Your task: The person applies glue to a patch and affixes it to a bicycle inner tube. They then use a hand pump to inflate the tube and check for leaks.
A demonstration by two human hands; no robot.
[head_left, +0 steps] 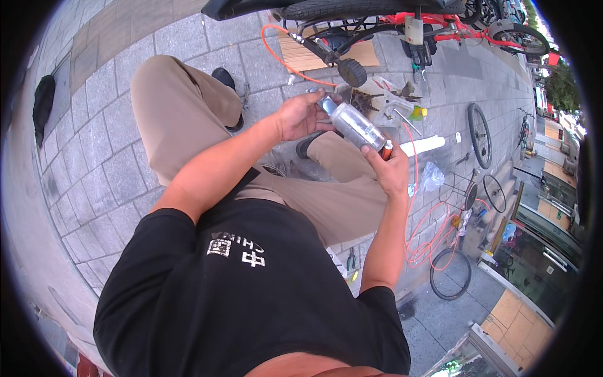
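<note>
Well, the whole business right now sits between two hands, held up over the person's lap. The left hand [300,117] has its fingers closed about the silvery metal piece [327,104] at the upper end of a clear, shiny cylinder [359,125]; the right hand [391,169] is clamped on the lower end, thumb laid along the near side. By that thumb stands a small orange-red piece [387,151] with a pale tip (whether it belongs to the cylinder or is only pinched alongside, I cannot tell from here).

I'd call the step in hand a handling one: the cylinder is being steadied or turned at both ends, well clear of the paving. To my eye, the next move calls for one hand to hold firm while the other works its own end, with the loose-looking orange-red piece kept from slipping.

Around the sitter, a yellow-capped bottle [418,113] and a white roll [424,146] lie past the hands, pliers [351,258] rest by the hip, and an orange hose [433,251] coils off to the right. A red bicycle [440,25] fills the far side.
</note>
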